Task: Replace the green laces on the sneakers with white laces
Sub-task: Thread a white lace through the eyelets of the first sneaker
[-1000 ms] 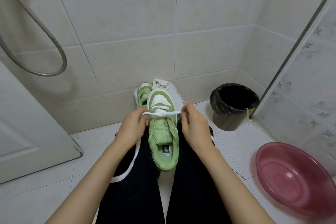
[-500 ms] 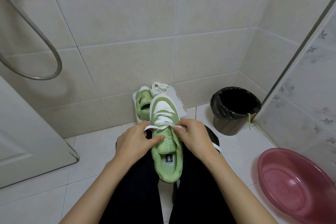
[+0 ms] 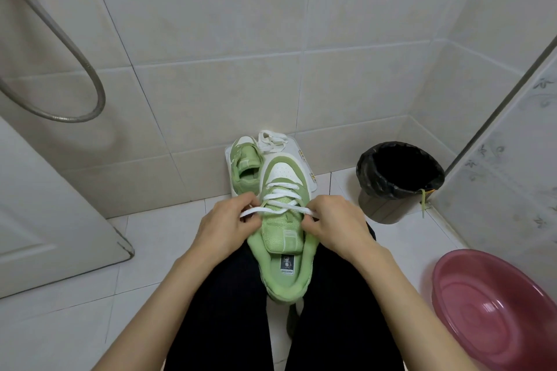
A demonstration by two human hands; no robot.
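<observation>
A green and white sneaker (image 3: 283, 265) lies between my knees, toe pointing away, with a white lace (image 3: 281, 193) crossed through its front eyelets. My left hand (image 3: 226, 226) pinches the lace's left end beside the shoe. My right hand (image 3: 334, 226) pinches the right end at the other side. The second green sneaker (image 3: 245, 170) stands behind on a white board (image 3: 304, 159) against the wall, with no lace visible in it. Another white lace (image 3: 271, 140) lies coiled on that board.
A black-lined waste bin (image 3: 398, 181) stands at the right by the wall, a green lace (image 3: 424, 200) hanging from its rim. A pink basin (image 3: 494, 307) sits on the floor at lower right. A shower hose (image 3: 75, 75) hangs at left, above a white door panel (image 3: 45, 220).
The lace's long left tail, hanging over my leg a second ago, is no longer seen. Both hands have closed in on the shoe's sides, and one more crossing lies over the tongue.
</observation>
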